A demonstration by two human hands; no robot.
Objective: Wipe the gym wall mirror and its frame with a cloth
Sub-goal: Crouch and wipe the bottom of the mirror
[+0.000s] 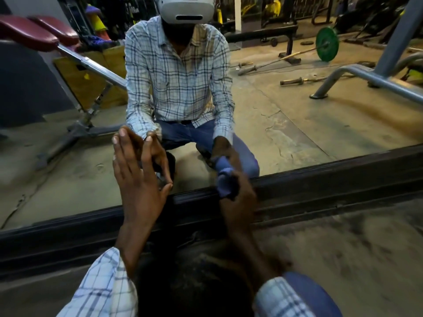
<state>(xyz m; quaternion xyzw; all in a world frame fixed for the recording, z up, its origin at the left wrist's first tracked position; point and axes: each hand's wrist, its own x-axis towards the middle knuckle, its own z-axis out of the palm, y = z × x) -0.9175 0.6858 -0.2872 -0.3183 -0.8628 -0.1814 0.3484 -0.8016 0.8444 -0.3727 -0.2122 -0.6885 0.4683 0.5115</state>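
The left hand (139,177) is open and flat, and its fingertips (122,133) touch the mirror (297,115) glass. The right hand (238,197) is closed around a blue cloth (223,179). The cloth comes out beyond the fingers and presses on the dark frame (320,177) at the bottom edge of the glass. Above the fingers, the glass reflects the crouching person in a checked shirt (178,76).

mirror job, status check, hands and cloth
Left hand open, flat against the wall mirror glass. Right hand shut on bunched blue cloth, pressed at the dark bottom frame. Nothing in the way.
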